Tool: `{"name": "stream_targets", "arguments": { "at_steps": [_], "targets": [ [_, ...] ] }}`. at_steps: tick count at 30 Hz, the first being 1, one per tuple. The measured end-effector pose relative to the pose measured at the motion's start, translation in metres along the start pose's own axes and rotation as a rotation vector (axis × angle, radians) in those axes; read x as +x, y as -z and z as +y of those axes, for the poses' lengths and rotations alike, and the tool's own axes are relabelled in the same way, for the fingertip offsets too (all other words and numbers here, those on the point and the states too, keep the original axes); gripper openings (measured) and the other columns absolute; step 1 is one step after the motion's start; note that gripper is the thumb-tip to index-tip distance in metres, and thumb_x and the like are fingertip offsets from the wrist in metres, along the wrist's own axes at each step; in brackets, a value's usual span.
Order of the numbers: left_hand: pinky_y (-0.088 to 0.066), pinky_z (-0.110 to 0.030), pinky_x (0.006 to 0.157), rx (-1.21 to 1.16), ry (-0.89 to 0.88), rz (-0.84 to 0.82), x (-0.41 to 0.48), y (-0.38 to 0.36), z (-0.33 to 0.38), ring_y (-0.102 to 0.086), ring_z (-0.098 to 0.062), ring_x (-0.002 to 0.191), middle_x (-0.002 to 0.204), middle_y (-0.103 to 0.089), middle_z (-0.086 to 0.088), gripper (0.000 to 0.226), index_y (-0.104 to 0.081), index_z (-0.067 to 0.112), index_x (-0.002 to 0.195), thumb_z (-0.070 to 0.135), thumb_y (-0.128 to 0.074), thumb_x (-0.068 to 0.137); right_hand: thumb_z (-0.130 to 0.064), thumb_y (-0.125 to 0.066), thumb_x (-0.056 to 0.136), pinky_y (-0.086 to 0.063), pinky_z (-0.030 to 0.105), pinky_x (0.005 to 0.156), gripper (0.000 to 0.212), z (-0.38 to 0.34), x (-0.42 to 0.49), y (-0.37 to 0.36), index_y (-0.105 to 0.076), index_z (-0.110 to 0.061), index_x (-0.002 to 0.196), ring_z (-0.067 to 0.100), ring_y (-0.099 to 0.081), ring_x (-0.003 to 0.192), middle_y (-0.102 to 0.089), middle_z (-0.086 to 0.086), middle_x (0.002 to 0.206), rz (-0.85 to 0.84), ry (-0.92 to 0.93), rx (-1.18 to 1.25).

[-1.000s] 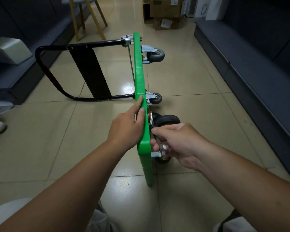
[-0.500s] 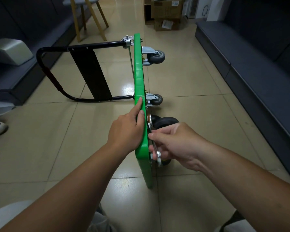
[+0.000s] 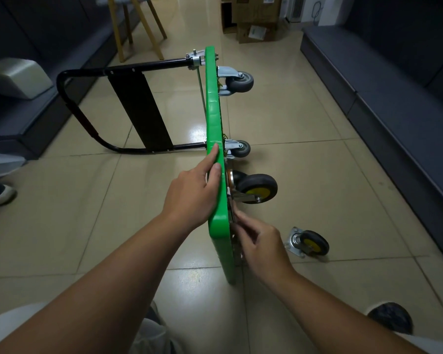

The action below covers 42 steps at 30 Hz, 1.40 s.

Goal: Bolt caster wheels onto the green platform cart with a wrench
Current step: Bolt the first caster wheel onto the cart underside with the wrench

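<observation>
Pressing left hand (image 3: 193, 196), fingers straight, along cart (image 3: 213, 111) edge standing mid-frame; pinching wrench (image 3: 232, 213) in right hand (image 3: 262, 247) just right of it, apparently tightening near caster (image 3: 257, 189); next probably needing wrench reseated and swung, then fetching spare caster (image 3: 311, 242) lying lower right

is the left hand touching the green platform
Touching. The head view shows the left hand resting on the top edge of the upright green platform, fingers lying flat along it.

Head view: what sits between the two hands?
The green platform, standing on edge, as the head view shows. The left hand rests against its upper edge; the right hand pinches the wrench on its wheel side.
</observation>
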<state>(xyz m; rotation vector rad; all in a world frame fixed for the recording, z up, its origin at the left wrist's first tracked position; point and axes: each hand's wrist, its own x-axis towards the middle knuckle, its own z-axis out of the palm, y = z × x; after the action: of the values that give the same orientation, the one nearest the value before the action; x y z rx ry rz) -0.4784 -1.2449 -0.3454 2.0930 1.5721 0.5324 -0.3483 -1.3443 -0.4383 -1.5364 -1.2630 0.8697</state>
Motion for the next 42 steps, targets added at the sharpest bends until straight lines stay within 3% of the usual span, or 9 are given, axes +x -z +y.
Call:
{"name": "stream_targets", "arguments": {
  "at_steps": [3, 6, 9, 12, 21, 30, 34, 38, 42],
  "targets": [
    [-0.050, -0.046, 0.089, -0.006, -0.004, -0.002, 0.000, 0.000, -0.001, -0.063, -0.031, 0.103, 0.122, -0.070, -0.013, 0.048, -0.021, 0.052, 0.156, 0.044, -0.031, 0.110, -0.006, -0.062, 0.097, -0.044, 0.007, 0.094, 0.046, -0.002, 0.003, 0.002, -0.059, -0.030, 0.135, -0.016, -0.059, 0.110, -0.061, -0.034, 0.119, 0.034, 0.049, -0.072],
    [-0.050, -0.046, 0.090, -0.018, 0.000, -0.016, 0.000, 0.000, -0.002, -0.063, -0.031, 0.105, 0.124, -0.070, -0.012, 0.048, -0.020, 0.054, 0.155, 0.045, -0.032, 0.109, -0.005, -0.063, 0.096, -0.047, 0.009, 0.090, 0.043, 0.001, -0.004, 0.015, -0.062, -0.026, 0.134, -0.006, -0.066, 0.104, -0.071, -0.015, 0.114, -0.036, 0.030, -0.138],
    [-0.051, -0.046, 0.091, -0.033, 0.019, -0.021, 0.000, 0.000, -0.002, -0.064, -0.031, 0.105, 0.124, -0.070, -0.013, 0.048, -0.020, 0.055, 0.155, 0.047, -0.031, 0.109, -0.008, -0.064, 0.096, -0.056, 0.019, 0.070, 0.034, 0.001, -0.031, 0.039, -0.069, -0.022, 0.126, 0.008, -0.070, 0.070, -0.074, 0.001, 0.084, -0.139, -0.230, -0.125],
    [-0.053, -0.044, 0.086, -0.039, 0.022, -0.028, 0.000, 0.000, 0.000, -0.065, -0.026, 0.097, 0.120, -0.071, -0.010, 0.049, -0.019, 0.054, 0.156, 0.047, -0.031, 0.109, -0.005, -0.063, 0.096, -0.058, 0.026, 0.057, 0.021, -0.020, -0.040, 0.058, -0.072, -0.011, 0.114, 0.027, -0.069, 0.062, -0.073, 0.022, 0.085, -0.070, -0.447, 0.080],
    [-0.054, -0.043, 0.084, -0.073, 0.030, -0.022, 0.000, -0.001, -0.005, -0.066, -0.024, 0.093, 0.115, -0.072, -0.008, 0.048, -0.021, 0.056, 0.155, 0.049, -0.032, 0.108, -0.015, -0.069, 0.093, -0.042, 0.019, 0.039, 0.015, -0.103, 0.010, 0.055, -0.071, -0.003, 0.102, 0.013, -0.058, 0.047, -0.072, 0.017, 0.077, -0.095, -0.642, 0.422],
    [-0.053, -0.043, 0.083, -0.061, 0.025, -0.009, 0.000, -0.002, -0.003, -0.064, -0.025, 0.091, 0.111, -0.073, -0.007, 0.047, -0.023, 0.054, 0.155, 0.047, -0.032, 0.109, -0.015, -0.070, 0.093, -0.047, 0.021, 0.052, 0.015, -0.108, 0.030, 0.051, -0.071, -0.002, 0.100, 0.014, -0.058, 0.051, -0.069, 0.012, 0.070, -0.172, -0.639, 0.453],
    [-0.051, -0.043, 0.086, -0.043, 0.034, -0.004, 0.001, -0.001, -0.004, -0.063, -0.031, 0.098, 0.117, -0.071, -0.009, 0.047, -0.024, 0.054, 0.154, 0.046, -0.032, 0.108, -0.011, -0.065, 0.095, -0.042, 0.022, 0.047, 0.016, -0.103, 0.026, 0.041, -0.069, 0.002, 0.104, 0.017, -0.057, 0.045, -0.064, 0.016, 0.070, -0.205, -0.625, 0.434],
    [-0.051, -0.043, 0.087, -0.031, 0.031, 0.001, 0.000, -0.001, -0.005, -0.064, -0.030, 0.099, 0.119, -0.072, -0.009, 0.047, -0.023, 0.054, 0.155, 0.046, -0.032, 0.109, -0.009, -0.064, 0.097, -0.043, 0.022, 0.042, 0.017, -0.087, 0.009, 0.033, -0.070, -0.006, 0.112, 0.024, -0.057, 0.048, -0.064, 0.018, 0.070, -0.181, -0.481, 0.381],
    [-0.049, -0.042, 0.089, -0.019, 0.021, 0.008, 0.001, -0.002, -0.005, -0.063, -0.031, 0.106, 0.126, -0.070, -0.009, 0.047, -0.025, 0.054, 0.155, 0.045, -0.032, 0.109, -0.015, -0.064, 0.097, -0.055, 0.038, 0.061, 0.031, -0.048, -0.005, 0.022, -0.068, -0.030, 0.124, 0.023, -0.062, 0.055, -0.071, 0.019, 0.075, -0.117, -0.184, 0.133]
  ]
}}
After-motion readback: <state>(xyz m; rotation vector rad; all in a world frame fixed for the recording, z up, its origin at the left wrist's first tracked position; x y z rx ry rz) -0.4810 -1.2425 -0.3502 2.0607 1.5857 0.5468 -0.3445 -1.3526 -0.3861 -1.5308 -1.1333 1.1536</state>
